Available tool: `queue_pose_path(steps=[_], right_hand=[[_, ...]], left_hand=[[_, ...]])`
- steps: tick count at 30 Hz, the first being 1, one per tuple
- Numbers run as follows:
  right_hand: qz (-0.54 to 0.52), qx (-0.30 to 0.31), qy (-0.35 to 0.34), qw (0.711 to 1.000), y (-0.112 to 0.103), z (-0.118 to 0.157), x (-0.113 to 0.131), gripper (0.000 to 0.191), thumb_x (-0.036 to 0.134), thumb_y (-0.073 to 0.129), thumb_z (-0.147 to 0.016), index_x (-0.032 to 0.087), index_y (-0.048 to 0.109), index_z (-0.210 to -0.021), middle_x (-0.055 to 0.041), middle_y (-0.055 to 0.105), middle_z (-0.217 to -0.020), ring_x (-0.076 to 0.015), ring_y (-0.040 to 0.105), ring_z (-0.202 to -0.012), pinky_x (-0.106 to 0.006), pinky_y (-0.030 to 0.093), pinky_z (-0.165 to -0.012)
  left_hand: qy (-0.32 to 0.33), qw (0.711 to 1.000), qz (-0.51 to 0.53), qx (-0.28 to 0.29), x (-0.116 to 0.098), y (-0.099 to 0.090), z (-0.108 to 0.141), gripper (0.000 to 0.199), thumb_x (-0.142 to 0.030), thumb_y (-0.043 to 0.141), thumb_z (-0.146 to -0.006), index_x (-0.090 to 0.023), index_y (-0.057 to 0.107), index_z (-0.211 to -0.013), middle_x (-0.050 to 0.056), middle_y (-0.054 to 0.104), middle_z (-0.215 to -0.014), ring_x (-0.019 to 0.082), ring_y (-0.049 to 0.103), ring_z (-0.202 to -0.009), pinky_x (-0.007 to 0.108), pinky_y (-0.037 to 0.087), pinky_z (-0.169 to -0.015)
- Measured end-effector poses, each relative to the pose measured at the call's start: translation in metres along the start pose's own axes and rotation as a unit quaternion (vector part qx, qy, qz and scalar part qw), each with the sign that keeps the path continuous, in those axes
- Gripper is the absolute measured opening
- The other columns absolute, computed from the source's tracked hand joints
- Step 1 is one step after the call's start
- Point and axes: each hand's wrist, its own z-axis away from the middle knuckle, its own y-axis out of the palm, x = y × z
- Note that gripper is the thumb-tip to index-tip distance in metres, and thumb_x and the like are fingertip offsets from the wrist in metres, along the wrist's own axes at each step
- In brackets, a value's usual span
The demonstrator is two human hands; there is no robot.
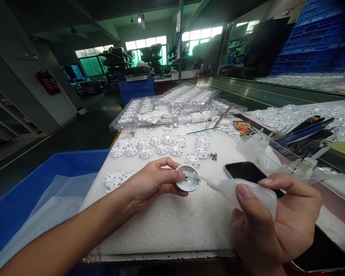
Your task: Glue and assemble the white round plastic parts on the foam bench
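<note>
Between the hands, the white cup-shaped part (193, 185) is pinched in the left hand (153, 180); the right hand (278, 218), curled around the squeeze bottle (247, 193), points its nozzle inside.

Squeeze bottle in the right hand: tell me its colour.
Translucent, whitish. The squeeze bottle in the right hand shows best in the head view.

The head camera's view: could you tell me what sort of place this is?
Probably a factory assembly workshop: rows of matching white parts, stacked blue crates and a yellow-lined green floor.
</note>
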Motion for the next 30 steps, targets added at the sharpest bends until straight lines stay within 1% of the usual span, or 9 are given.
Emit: queue_pose_path(steps=[3,8,15,17,20,22,27,29,30], right_hand=[[0.000,0.007,0.012,1.000,-0.0010,0.0009,0.0004,0.017,0.018,0.065,-0.080,0.019,0.053,-0.092,-0.0030,0.051,-0.087,-0.0114,0.051,-0.061,-0.026,0.039,-0.051],[-0.004,-0.001,0.004,1.000,-0.0011,0.0011,0.0005,0.018,0.017,0.066,-0.079,0.018,0.054,-0.092,-0.0025,0.050,-0.089,-0.0111,0.051,-0.065,-0.027,0.039,-0.054],[0.000,-0.006,0.013,1.000,-0.0042,0.0019,0.0041,0.017,0.015,0.066,-0.079,0.019,0.054,-0.091,-0.0034,0.049,-0.091,-0.0120,0.051,-0.068,-0.027,0.040,-0.059],[0.004,-0.009,0.012,1.000,-0.0032,0.0019,0.0038,0.016,0.016,0.065,-0.080,0.019,0.054,-0.091,-0.0034,0.049,-0.090,-0.0123,0.051,-0.067,-0.028,0.040,-0.059],[-0.002,0.002,0.011,1.000,-0.0009,0.0019,0.0024,0.016,0.017,0.064,-0.081,0.020,0.052,-0.092,-0.0025,0.050,-0.087,-0.0116,0.049,-0.062,-0.027,0.038,-0.054],[-0.003,0.004,0.009,1.000,0.0004,0.0020,0.0019,0.017,0.017,0.064,-0.080,0.019,0.052,-0.093,-0.0019,0.051,-0.085,-0.0114,0.049,-0.062,-0.027,0.037,-0.054],[0.005,-0.029,-0.001,1.000,0.0003,0.0013,0.0055,0.014,0.020,0.066,-0.080,0.019,0.056,-0.089,-0.0015,0.051,-0.084,-0.0122,0.049,-0.064,-0.027,0.036,-0.056],[0.013,-0.039,0.035,0.999,-0.0035,0.0003,0.0077,0.010,0.025,0.066,-0.082,0.019,0.059,-0.087,-0.0021,0.054,-0.084,-0.0127,0.050,-0.066,-0.027,0.035,-0.056],[0.014,-0.029,0.068,0.997,-0.0065,-0.0001,0.0083,0.010,0.028,0.065,-0.083,0.020,0.061,-0.087,-0.0022,0.056,-0.085,-0.0125,0.051,-0.067,-0.026,0.036,-0.056]], left_hand=[[-0.002,1.000,-0.004,-0.002,0.0002,0.0009,0.0003,0.024,-0.014,0.079,-0.070,-0.013,0.056,-0.076,0.005,0.070,-0.078,0.014,0.067,-0.067,0.025,0.057,-0.062],[-0.003,1.000,-0.002,-0.004,0.0008,0.0013,-0.0001,0.022,-0.012,0.078,-0.071,-0.013,0.056,-0.077,0.005,0.070,-0.080,0.015,0.068,-0.072,0.025,0.058,-0.063],[-0.006,1.000,-0.015,-0.004,0.0002,0.0008,0.0007,0.021,-0.012,0.076,-0.073,-0.013,0.056,-0.077,0.006,0.071,-0.078,0.014,0.068,-0.067,0.025,0.058,-0.063],[-0.006,1.000,-0.017,-0.004,0.0000,0.0005,0.0002,0.022,-0.012,0.077,-0.072,-0.013,0.056,-0.077,0.006,0.071,-0.078,0.014,0.068,-0.067,0.025,0.058,-0.063],[-0.006,1.000,-0.015,-0.001,0.0003,0.0005,-0.0004,0.023,-0.014,0.079,-0.070,-0.013,0.056,-0.077,0.005,0.071,-0.077,0.015,0.068,-0.067,0.025,0.058,-0.062],[-0.008,1.000,-0.013,-0.003,0.0008,0.0007,-0.0003,0.023,-0.014,0.079,-0.071,-0.013,0.056,-0.076,0.005,0.071,-0.077,0.015,0.068,-0.067,0.025,0.058,-0.062],[-0.002,1.000,-0.014,-0.004,0.0007,0.0001,0.0002,0.020,-0.010,0.075,-0.074,-0.014,0.056,-0.078,0.005,0.071,-0.080,0.014,0.068,-0.070,0.024,0.059,-0.062],[0.001,1.000,-0.017,-0.005,-0.0009,-0.0013,-0.0002,0.020,-0.010,0.074,-0.075,-0.014,0.055,-0.079,0.005,0.071,-0.081,0.014,0.068,-0.072,0.023,0.060,-0.062],[0.005,1.000,-0.020,-0.010,-0.0021,-0.0023,-0.0006,0.020,-0.010,0.074,-0.075,-0.015,0.055,-0.079,0.005,0.071,-0.082,0.014,0.068,-0.073,0.023,0.060,-0.062]])
